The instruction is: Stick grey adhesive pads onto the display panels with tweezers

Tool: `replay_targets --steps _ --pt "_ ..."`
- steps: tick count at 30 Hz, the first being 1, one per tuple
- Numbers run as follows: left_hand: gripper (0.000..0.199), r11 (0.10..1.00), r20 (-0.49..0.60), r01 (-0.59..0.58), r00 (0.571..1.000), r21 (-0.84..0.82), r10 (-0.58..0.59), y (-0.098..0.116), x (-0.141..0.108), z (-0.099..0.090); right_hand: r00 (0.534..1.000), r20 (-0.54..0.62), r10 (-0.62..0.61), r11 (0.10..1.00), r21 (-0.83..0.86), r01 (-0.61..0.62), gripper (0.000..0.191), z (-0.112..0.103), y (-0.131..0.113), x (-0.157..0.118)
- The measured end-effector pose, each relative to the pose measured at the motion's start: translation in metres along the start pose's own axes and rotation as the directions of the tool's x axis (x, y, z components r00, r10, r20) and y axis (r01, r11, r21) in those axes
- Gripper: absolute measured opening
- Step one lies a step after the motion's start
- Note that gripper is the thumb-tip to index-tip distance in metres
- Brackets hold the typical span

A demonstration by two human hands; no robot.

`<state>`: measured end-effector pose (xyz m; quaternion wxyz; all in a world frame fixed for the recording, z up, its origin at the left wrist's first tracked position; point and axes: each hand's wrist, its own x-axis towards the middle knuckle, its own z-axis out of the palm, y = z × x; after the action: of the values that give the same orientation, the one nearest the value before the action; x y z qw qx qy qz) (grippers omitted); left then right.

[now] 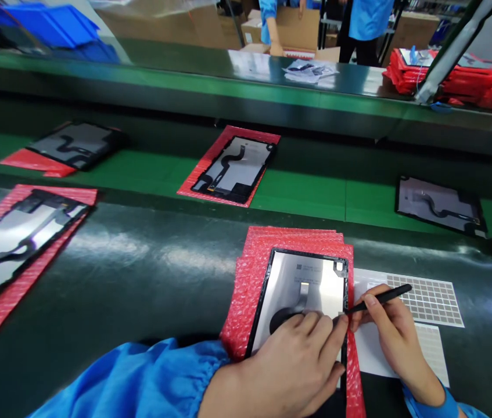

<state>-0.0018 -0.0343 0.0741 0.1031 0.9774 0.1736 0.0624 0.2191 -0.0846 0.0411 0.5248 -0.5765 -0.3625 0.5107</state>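
Note:
A silver-backed panel with a black frame (326,276) lies on a stack of red bubble-wrap sheets (252,273). My left hand (291,360) rests across the panel's lower part, fingers bent together near its right edge; whatever is under the fingertips is hidden. A black flex cable partly shows beside the knuckles. Pinched in my right hand (387,331) is a black pen-like tool (385,296), its tip at the panel's right edge beside my left fingertips. Under and beside my right hand lie sheets of small square stickers (435,299).
Similar panels lie at left (40,223), on the green strip at far left (84,142), centre (239,165) and right (440,203). A raised shelf (211,81) behind carries red packs (455,81). People in blue stand beyond, near a cardboard box (298,29).

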Motion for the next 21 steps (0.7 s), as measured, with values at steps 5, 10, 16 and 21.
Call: replay_targets --steps 5,10,16,21 --pt "0.059 1.000 0.011 0.014 1.000 -0.008 -0.014 -0.001 0.000 0.001 0.999 -0.035 0.000 1.000 0.026 0.001 0.030 -0.001 -0.007 0.001" --pt "0.058 1.000 -0.029 -0.004 1.000 -0.015 0.003 -0.003 0.002 0.003 0.987 -0.126 -0.103 0.994 -0.048 0.097 0.025 -0.026 -0.022 -0.008" --pt "0.054 0.999 -0.053 -0.007 0.999 0.044 0.009 -0.001 0.002 0.007 0.965 -0.252 -0.070 0.960 -0.278 -0.003 0.025 -0.080 -0.011 -0.041" --pt "0.055 0.998 -0.050 -0.004 0.999 0.060 0.007 0.001 0.001 0.009 0.963 -0.270 -0.009 0.940 -0.332 -0.084 0.031 -0.091 -0.003 -0.051"
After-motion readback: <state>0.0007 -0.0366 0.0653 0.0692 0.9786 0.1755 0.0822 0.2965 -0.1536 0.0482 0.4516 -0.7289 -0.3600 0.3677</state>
